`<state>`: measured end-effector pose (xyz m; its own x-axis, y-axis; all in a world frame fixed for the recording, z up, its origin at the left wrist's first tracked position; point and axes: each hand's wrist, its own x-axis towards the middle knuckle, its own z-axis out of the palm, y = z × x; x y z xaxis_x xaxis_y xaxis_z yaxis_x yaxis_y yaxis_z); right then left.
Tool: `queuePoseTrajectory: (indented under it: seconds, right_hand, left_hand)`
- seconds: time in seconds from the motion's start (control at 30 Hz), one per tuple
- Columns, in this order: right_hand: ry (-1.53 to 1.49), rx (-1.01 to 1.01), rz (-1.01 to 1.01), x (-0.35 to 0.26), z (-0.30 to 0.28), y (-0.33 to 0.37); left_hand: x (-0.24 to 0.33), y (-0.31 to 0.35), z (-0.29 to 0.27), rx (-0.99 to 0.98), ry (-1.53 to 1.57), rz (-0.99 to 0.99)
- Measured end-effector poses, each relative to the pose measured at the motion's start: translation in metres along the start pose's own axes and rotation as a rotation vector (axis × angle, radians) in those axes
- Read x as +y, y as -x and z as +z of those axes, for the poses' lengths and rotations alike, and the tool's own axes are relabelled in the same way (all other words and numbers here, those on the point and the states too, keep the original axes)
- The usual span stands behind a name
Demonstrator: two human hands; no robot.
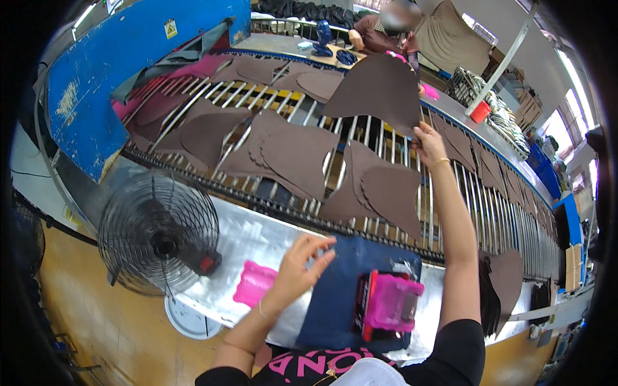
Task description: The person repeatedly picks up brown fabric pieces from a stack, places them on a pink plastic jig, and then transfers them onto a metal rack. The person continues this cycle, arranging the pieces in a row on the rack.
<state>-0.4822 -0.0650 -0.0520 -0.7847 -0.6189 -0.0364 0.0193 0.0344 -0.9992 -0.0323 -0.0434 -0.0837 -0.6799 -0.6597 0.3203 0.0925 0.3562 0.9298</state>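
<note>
My right hand (428,143) reaches out over the roller conveyor (460,206) and pinches the lower corner of a dark brown cut panel (376,90). The panel is raised above the rollers, with a rounded top; whether it is leather or fabric I cannot tell. Nearer to me, my left hand (302,267) hovers above the metal table (241,225), fingers loosely bent and apart, nothing visible in them. Below that hand lies a pink scalloped tray (254,283). Overlapping brown panels (293,151) lie on the conveyor, with another overlapping group (386,190) to the right.
A black wire fan (161,238) stands at left, beside a blue machine housing (84,90). A pink container (393,302) rests on a dark blue mat (328,302). Brown panels (505,280) hang at right. Across the conveyor a person (389,32) stands.
</note>
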Motion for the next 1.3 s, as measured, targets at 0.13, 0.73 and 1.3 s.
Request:
queuePoseTrajectory:
  seconds: [0.13,0.73,1.3]
  right_hand:
    - [-0.008,-0.001,0.076,0.05,0.075,-0.086]
    - [0.646,0.045,0.094,0.162,0.133,-0.164]
    - [1.507,0.052,-0.081,0.054,0.05,-0.078]
  left_hand:
    - [0.001,0.006,-0.009,-0.057,0.055,-0.022]
    - [-0.02,-0.005,-0.014,-0.132,0.233,-0.329]
    - [-0.017,-0.008,-0.009,-0.16,0.12,-0.27]
